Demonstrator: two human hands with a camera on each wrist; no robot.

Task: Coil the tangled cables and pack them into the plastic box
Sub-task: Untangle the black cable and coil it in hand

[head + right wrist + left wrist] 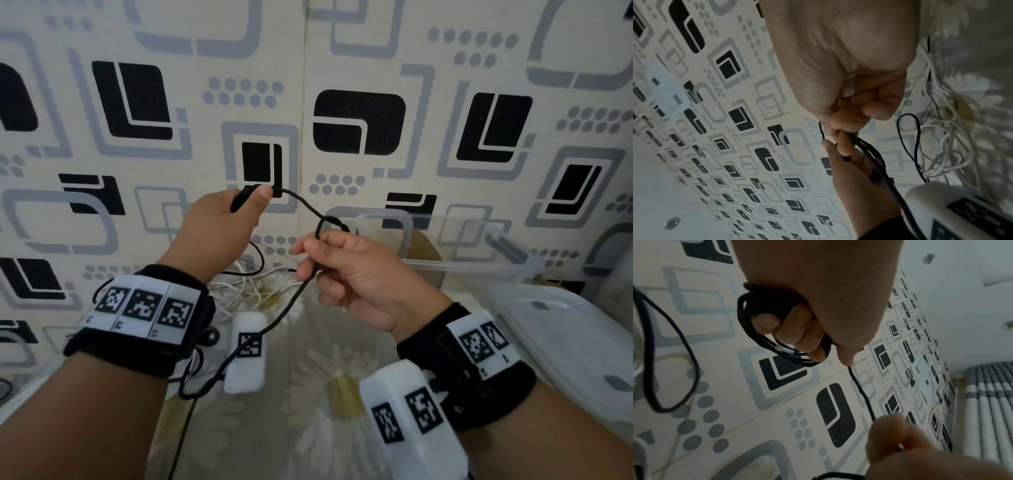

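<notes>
My left hand (222,219) is raised before the patterned wall and grips a small coil of black cable (756,331) wound round its fingers. From under the thumb a single black strand (301,202) runs right to my right hand (342,270), which pinches it at a small loop (330,228). The black cable (239,349) then hangs down past the wrist camera to the bed. A tangle of white cables (250,287) lies on the flowered sheet behind the hands. The clear plastic box (462,263) stands behind my right hand.
The box's clear lid (561,342) lies at the right edge. The flowered sheet (325,394) spreads below both wrists. The patterned wall (342,51) closes off the back.
</notes>
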